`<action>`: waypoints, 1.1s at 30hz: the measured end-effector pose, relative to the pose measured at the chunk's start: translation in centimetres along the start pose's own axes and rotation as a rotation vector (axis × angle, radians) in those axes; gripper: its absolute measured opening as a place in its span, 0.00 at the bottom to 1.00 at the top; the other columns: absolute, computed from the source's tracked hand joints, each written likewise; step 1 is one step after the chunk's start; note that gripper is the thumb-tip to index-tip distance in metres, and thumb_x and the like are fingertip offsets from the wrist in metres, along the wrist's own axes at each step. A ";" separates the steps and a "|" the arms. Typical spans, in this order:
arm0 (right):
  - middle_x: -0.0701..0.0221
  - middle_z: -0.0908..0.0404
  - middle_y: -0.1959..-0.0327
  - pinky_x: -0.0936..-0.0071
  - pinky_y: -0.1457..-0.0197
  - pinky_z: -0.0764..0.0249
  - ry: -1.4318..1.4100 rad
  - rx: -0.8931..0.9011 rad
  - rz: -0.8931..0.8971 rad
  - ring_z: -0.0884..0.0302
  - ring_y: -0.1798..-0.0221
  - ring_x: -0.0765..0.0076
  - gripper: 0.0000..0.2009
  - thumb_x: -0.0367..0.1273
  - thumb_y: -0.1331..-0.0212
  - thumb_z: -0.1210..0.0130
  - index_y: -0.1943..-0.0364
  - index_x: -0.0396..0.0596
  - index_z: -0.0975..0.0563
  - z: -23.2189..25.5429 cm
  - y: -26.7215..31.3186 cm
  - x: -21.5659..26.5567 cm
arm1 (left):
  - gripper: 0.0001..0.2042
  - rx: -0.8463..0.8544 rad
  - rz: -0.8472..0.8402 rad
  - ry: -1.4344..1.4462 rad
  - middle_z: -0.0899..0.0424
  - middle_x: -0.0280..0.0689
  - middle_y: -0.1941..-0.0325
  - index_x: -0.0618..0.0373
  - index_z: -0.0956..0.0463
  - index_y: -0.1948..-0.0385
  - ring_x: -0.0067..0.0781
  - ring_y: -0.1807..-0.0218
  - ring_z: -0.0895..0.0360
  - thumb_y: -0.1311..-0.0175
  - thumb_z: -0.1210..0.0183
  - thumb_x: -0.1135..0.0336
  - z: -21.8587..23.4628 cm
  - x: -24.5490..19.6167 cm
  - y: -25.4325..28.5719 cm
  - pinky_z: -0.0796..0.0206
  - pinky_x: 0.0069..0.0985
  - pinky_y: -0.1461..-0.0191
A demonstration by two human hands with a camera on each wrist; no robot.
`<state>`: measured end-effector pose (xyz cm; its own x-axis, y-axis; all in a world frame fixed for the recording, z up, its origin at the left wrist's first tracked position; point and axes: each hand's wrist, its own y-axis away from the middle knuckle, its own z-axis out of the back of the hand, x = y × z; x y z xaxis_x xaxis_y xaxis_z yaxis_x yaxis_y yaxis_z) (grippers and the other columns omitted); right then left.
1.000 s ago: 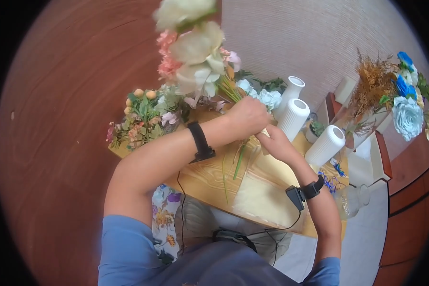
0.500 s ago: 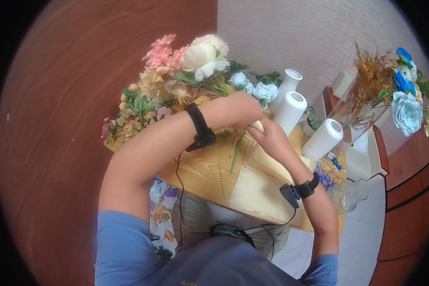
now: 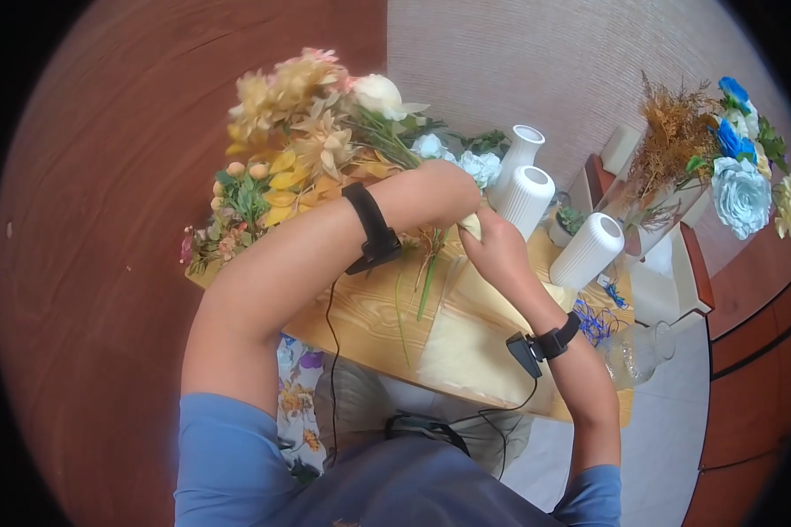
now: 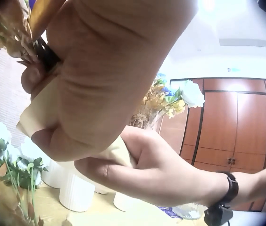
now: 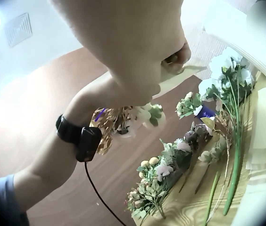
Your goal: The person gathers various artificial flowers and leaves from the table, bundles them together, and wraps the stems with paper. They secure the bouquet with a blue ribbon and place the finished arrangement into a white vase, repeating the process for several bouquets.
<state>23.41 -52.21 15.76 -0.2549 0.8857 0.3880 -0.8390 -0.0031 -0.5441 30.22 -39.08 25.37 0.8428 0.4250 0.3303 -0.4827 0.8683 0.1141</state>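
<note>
My left hand (image 3: 451,189) grips the stems of a large bouquet (image 3: 312,136) of cream, yellow and pink artificial flowers. The blooms lean to the far left, over the table. Around the stems runs a cream strip (image 4: 43,106), paper or cloth, which the left fingers press against them in the left wrist view. Just below and to the right, my right hand (image 3: 498,250) pinches the strip's other end between thumb and fingers (image 4: 109,172). Both hands are close together above the table; most of the stems are hidden behind the left hand.
Ribbed white vases (image 3: 527,200) stand at the right back of the wooden table (image 3: 351,307), near a glass vase (image 3: 639,356) and blue ribbon (image 3: 596,323). Cream sheets (image 3: 466,356) lie in front. Loose green stems (image 3: 426,288) and small flowers (image 3: 228,233) lie left.
The bouquet has come down and tilted left, turning so that its yellow flowers now show in front of the white ones. Both hands keep their hold on the stems and strip.
</note>
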 end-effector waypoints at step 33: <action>0.54 0.21 0.75 0.58 0.67 0.28 0.074 0.022 -0.026 0.21 0.71 0.50 0.16 0.37 0.41 0.45 0.56 0.39 0.27 -0.3 1.6 0.5 | 0.05 -0.208 -0.028 -0.074 0.15 0.38 0.72 0.54 0.17 0.76 0.38 0.67 0.17 0.51 0.40 0.68 -3.2 -1.3 -2.0 0.27 0.33 0.69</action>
<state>22.15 -51.64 14.84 -0.1976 0.9176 0.3449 -0.8554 0.0104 -0.5178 30.86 -40.56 21.68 0.8316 0.3872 0.3982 -0.3937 0.9166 -0.0692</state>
